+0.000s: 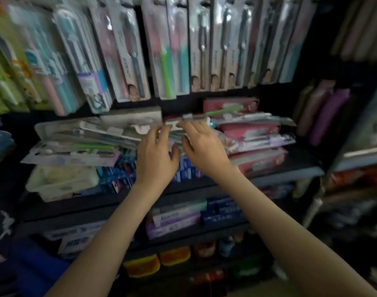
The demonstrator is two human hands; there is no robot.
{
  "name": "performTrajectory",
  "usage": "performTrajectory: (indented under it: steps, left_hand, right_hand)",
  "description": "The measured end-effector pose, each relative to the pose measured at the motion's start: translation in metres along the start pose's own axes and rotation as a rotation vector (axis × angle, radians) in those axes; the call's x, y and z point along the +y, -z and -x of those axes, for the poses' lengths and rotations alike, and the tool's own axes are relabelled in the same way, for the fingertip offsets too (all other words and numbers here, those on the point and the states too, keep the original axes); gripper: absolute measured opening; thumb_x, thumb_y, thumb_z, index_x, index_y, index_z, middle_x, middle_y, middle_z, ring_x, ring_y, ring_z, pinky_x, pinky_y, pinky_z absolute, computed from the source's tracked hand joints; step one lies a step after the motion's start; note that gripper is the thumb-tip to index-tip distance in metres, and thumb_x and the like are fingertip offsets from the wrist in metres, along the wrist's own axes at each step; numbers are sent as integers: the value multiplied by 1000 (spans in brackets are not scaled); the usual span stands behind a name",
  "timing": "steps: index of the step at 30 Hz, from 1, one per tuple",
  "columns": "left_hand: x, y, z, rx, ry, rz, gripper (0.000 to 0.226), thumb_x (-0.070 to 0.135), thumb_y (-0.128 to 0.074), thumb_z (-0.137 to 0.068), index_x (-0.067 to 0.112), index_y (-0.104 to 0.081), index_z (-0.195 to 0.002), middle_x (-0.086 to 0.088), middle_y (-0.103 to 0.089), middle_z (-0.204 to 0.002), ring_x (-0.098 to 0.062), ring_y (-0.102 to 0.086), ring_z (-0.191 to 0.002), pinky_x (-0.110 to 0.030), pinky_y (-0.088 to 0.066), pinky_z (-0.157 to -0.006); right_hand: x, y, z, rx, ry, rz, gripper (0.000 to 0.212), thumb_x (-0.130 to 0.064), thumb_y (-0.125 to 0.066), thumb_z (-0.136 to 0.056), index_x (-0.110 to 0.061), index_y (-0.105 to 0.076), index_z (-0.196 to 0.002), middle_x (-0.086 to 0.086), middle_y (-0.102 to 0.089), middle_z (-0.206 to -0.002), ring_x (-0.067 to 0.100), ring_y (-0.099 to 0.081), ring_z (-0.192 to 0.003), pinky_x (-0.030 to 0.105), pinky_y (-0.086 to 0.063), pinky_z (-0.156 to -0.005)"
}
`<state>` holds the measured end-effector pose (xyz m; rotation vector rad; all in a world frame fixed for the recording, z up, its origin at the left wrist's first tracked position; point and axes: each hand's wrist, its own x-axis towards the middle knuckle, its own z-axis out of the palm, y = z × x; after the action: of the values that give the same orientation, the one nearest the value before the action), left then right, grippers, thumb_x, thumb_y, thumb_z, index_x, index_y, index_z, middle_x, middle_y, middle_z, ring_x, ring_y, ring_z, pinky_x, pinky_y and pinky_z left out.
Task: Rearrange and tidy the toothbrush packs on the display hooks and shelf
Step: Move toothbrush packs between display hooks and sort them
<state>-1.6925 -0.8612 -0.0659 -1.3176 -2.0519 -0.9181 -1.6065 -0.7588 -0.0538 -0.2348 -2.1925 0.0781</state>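
Shelf display, seen from my head.

- **Tub:** A pale tub (61, 185) sits below the left end of the pile (80, 142). Its pale contents are too blurred to name.
- **Pile:** Flat toothbrush packs are stacked loosely on the shelf (290, 173). Grey and green ones lie at the pile's left, pink packs (254, 127) at its right.
- **Hands:** My left hand (156, 156) and right hand (203, 146) meet at the pile's middle, fingers stretched onto the packs. Blur hides whether either hand pinches a pack, so I cannot tell the grip.
- **Above the pile:** Hanging packs (168, 50) form a close row, upright to slightly tilted.
- **Beneath the pile's middle:** Blue boxes (119, 172).
- **Below the pile, on a lower level:** Purple boxes (172, 224).
- **Room:** Dark around the pile.
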Motion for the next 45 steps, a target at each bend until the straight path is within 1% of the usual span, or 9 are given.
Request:
performTrajectory:
  steps: [6, 14, 21, 27, 31, 35, 38, 42, 45]
  left_hand:
    - [29, 14, 55, -123, -45, 74, 45, 15, -62, -87, 3, -51, -130, -16, -55, -124, -34, -52, -115, -44, -43, -95]
    - [42, 24, 71, -68, 2, 58, 42, 11, -65, -85, 1, -54, -124, -16, -59, -115, -34, -57, -105, -41, -47, -86]
    - [-3, 59, 46, -21, 109, -189, 46, 15, -67, -81, 2, -53, -123, -18, -56, -117, -36, -55, -104, -44, -47, -86]
    - [-74, 99, -15, 56, 94, -343, 63, 10, -73, -76, 4, -49, -134, -25, -45, -136, -43, -47, -118, -53, -45, -91]
    - [-121, 108, -71, 159, -83, -476, 75, 11, -78, -70, 8, -45, -138, -26, -40, -141, -40, -34, -129, -55, -34, -104]
    - [-153, 102, -115, 221, -176, -525, 86, 23, -79, -70, 14, -38, -144, -20, -31, -150, -36, -23, -138, -54, -17, -113]
    - [-168, 91, -130, 244, -196, -563, 93, 33, -80, -67, 18, -33, -146, -14, -26, -153, -32, -19, -140, -50, -1, -113]
    - [-177, 81, -134, 285, -226, -599, 92, 40, -75, -71, 19, -29, -148, -14, -23, -154, -32, -18, -141, -53, -2, -113]
    - [-179, 83, -134, 291, -238, -598, 88, 40, -75, -72, 19, -32, -147, -15, -24, -154, -31, -18, -142, -51, 1, -114]
  right_hand:
    - [-27, 19, 64, -88, -183, 5, 26, -8, -53, -87, -2, -60, -112, 12, -65, -96, 30, -57, -90, 31, -42, -76]
    - [-35, 32, 73, -139, -181, -26, 30, -8, -52, -88, -2, -59, -116, 13, -64, -100, 31, -54, -94, 36, -44, -79]
    - [-45, 26, 21, -120, -70, -77, 39, -1, -52, -87, 1, -50, -126, 17, -59, -112, 32, -51, -103, 40, -45, -85]
    - [-62, -11, -72, -93, -172, -220, 56, -4, -46, -93, -8, -26, -145, 14, -42, -137, 29, -39, -125, 38, -43, -94]
    - [-72, -57, -137, -58, -174, -283, 61, -1, -43, -94, -14, -20, -149, 13, -42, -134, 28, -46, -114, 34, -43, -90]
    - [-67, -106, -187, -35, -233, -229, 63, -5, -43, -95, -17, -15, -150, 10, -37, -141, 27, -42, -124, 38, -44, -97]
    - [-64, -130, -207, 28, -367, -66, 65, -13, -44, -96, -12, -8, -149, 13, -37, -140, 29, -44, -121, 42, -51, -85]
    - [-72, -140, -224, 97, -502, -6, 76, -36, -49, -95, -9, -2, -149, 15, -38, -137, 31, -43, -122, 44, -51, -84]
    - [-75, -139, -231, 101, -525, -30, 72, -37, -49, -95, -8, -8, -146, 18, -42, -134, 34, -48, -118, 44, -51, -80]
